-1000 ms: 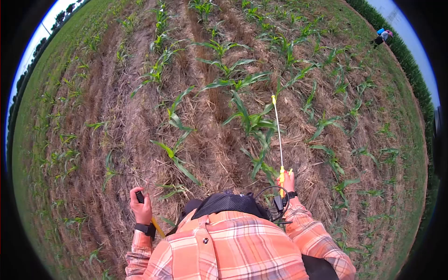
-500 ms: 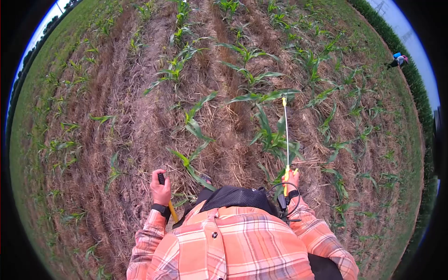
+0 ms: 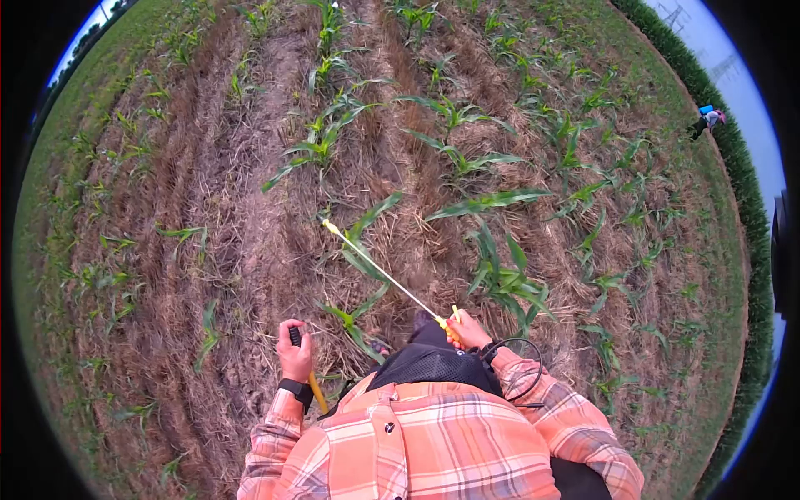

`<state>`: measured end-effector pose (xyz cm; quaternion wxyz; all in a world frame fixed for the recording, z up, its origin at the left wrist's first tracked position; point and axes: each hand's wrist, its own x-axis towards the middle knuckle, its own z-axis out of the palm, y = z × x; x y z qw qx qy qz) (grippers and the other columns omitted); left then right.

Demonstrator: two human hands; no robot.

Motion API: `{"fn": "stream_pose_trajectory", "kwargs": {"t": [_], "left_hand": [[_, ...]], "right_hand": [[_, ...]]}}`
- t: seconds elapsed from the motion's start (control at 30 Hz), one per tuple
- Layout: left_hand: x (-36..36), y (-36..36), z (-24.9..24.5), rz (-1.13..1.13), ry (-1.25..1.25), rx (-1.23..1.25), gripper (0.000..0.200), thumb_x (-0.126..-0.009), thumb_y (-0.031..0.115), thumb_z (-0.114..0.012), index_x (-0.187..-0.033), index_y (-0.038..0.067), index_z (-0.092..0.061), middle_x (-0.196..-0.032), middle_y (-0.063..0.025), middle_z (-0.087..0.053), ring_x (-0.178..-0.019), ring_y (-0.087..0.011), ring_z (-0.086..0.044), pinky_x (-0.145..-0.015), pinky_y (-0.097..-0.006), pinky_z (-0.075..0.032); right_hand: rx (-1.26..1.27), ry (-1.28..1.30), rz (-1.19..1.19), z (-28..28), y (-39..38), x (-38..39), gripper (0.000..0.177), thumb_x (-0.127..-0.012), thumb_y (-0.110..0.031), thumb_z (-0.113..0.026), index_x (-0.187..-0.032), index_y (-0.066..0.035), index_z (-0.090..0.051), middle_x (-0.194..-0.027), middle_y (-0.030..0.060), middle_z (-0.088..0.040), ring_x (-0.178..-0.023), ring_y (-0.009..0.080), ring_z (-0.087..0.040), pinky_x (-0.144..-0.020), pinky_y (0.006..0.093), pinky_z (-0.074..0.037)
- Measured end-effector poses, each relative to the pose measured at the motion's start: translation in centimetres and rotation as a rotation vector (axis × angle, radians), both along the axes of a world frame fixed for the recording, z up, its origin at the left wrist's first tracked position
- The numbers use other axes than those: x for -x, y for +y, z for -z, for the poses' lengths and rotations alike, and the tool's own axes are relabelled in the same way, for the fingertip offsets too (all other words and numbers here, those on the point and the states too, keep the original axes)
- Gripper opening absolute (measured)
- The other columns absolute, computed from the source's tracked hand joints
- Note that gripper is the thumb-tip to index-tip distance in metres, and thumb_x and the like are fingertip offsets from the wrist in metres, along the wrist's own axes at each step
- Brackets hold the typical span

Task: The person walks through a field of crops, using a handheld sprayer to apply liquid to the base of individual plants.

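Note:
My right hand (image 3: 468, 331) is closed around the yellow handle of a spray wand (image 3: 387, 277). The wand's thin white tube slants up and to the left, and its yellow nozzle (image 3: 331, 227) hangs over the ground beside a young corn plant (image 3: 360, 242). A dark hose (image 3: 533, 387) loops by my right wrist. On the left, my left hand (image 3: 294, 354) grips the black-ended pump lever (image 3: 296, 336), whose yellow shaft (image 3: 317, 393) runs down toward my side. The sprayer's tank is out of view.
Rows of young corn (image 3: 321, 146) grow in soil covered with dry straw (image 3: 408, 237). Another corn plant (image 3: 504, 279) stands to the right of my hand. A person (image 3: 708, 121) carrying something blue is far off at the right, by a tall green hedge-like strip (image 3: 737, 179).
My right hand has moved left, toward my middle. The wand has swung from pointing straight ahead to slanting left, carrying its nozzle across the row. My left hand stays on the lever, slightly lower.

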<state>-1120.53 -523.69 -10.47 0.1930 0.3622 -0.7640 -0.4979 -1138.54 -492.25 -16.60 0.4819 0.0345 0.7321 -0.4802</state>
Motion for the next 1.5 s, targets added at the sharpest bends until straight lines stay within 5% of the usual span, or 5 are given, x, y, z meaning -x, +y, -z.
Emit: {"fn": "stream_pose_trajectory", "kwargs": {"t": [0.23,0.43,0.83,1.13,1.5], "left_hand": [[1.1,-2.8,-7.8,-0.094,0.158,0.03,0.019,-0.073,-0.003,-0.049,-0.089,0.008,-0.043,-0.058,0.0037,-0.039,-0.044,-0.0025,-0.036,-0.039,-0.0162,-0.028],[13.6,-3.9,-2.0,-0.041,-0.023,0.229,0.017,-0.07,0.0,-0.05,-0.085,0.007,-0.046,-0.055,0.0009,-0.035,-0.047,-0.0075,-0.034,-0.043,-0.0245,-0.029],[29.4,-4.9,-1.3,0.095,-0.077,0.372,0.017,-0.069,0.003,-0.049,-0.085,0.009,-0.047,-0.053,-0.0046,-0.041,-0.046,-0.0123,-0.044,-0.043,-0.0272,-0.034],[33.7,-8.5,-2.2,0.038,-0.032,0.319,0.019,-0.069,0.002,-0.051,-0.087,0.008,-0.047,-0.056,-0.0026,-0.042,-0.048,-0.0112,-0.041,-0.047,-0.0262,-0.034],[42.2,-20.1,-0.6,0.045,0.019,0.17,0.018,-0.07,0.001,-0.05,-0.086,0.008,-0.046,-0.053,-0.0013,-0.037,-0.046,-0.0098,-0.038,-0.043,-0.0256,-0.032]], "right_hand": [[0.148,0.084,-0.2,4.7,-3.2,4.5,0.023,-0.082,-0.025,-0.048,-0.087,-0.005,-0.037,-0.067,0.0063,-0.053,-0.047,0.0113,-0.051,-0.039,0.0232,-0.04],[0.068,0.049,-0.07,5.4,-4.3,14.4,0.021,-0.083,-0.025,-0.045,-0.087,-0.006,-0.037,-0.062,0.0055,-0.052,-0.043,0.0089,-0.048,-0.036,0.0199,-0.037],[0.117,0.153,0.761,5.8,4.4,30.1,0.018,-0.085,-0.027,-0.039,-0.085,-0.01,-0.032,-0.054,0.008,-0.049,-0.032,0.012,-0.041,-0.027,0.0222,-0.03],[0.053,0.269,1.065,5.7,7.9,36.3,0.02,-0.084,-0.029,-0.036,-0.086,-0.01,-0.032,-0.058,0.0096,-0.048,-0.035,0.0135,-0.04,-0.028,0.0245,-0.031],[0.006,0.235,0.872,5.1,-6.3,42.1,0.022,-0.084,-0.028,-0.039,-0.088,-0.008,-0.033,-0.056,0.0092,-0.05,-0.033,0.0127,-0.041,-0.027,0.0235,-0.031]]}}
